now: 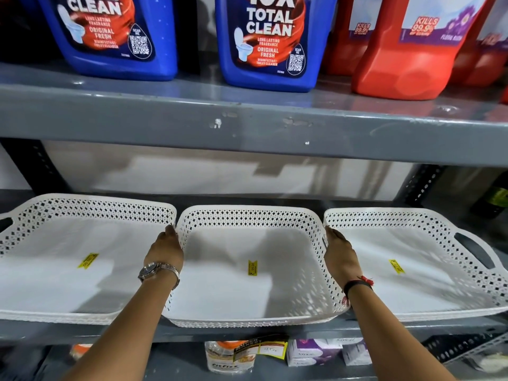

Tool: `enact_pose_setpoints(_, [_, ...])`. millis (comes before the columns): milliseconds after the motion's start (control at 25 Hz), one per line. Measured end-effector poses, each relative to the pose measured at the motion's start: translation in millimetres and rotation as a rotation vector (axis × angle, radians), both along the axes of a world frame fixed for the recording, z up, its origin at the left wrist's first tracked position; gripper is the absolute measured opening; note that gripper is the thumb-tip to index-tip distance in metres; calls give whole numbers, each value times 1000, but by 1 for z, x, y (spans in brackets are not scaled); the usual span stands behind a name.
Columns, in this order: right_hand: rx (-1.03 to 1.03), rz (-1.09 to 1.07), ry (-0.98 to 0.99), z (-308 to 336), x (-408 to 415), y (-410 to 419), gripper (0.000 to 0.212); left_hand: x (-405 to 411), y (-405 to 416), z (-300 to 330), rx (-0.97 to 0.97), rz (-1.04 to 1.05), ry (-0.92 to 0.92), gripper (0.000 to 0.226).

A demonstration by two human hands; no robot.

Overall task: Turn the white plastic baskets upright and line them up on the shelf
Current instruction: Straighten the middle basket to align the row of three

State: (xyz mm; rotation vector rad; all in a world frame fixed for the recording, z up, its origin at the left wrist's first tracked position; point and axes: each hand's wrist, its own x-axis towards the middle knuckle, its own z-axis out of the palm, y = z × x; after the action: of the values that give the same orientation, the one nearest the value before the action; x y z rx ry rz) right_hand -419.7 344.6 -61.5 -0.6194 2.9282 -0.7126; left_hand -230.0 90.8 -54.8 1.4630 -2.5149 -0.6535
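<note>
Baskets: three white plastic baskets, all upright, side by side on the grey shelf across the lower half of the frame.
Middle basket: centre of frame, between your hands, front rim hanging a bit past the shelf edge, closer to you than the other two.
Left basket: lower left, its right rim touching or just beside the middle one.
Right basket: lower right, dark handle cutout on its far right side.
Left hand: fingers curled on the middle basket's left wall, near the back corner.
Right hand: flat against the middle basket's right wall; fingertips hidden, so you can't tell if it's gripping or only pressing.
Key relation: basket sits squarely between both hands, its sides running front to back; likely a straight push toward the back lines it up.
Progress: looks nearly done, only row alignment left.
Above: blue toilet cleaner bottles, upper shelf.
</note>
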Motion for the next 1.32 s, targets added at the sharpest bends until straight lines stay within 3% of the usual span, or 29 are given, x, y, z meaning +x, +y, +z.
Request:
enact_pose_setpoints(440, [3, 4, 17, 1, -3, 1, 50, 4, -3, 3, 1, -42, 47, 40])
enact_pose_setpoints(1320, [4, -14, 26, 4, 1, 0, 49, -3, 0, 13, 136, 130, 92, 36])
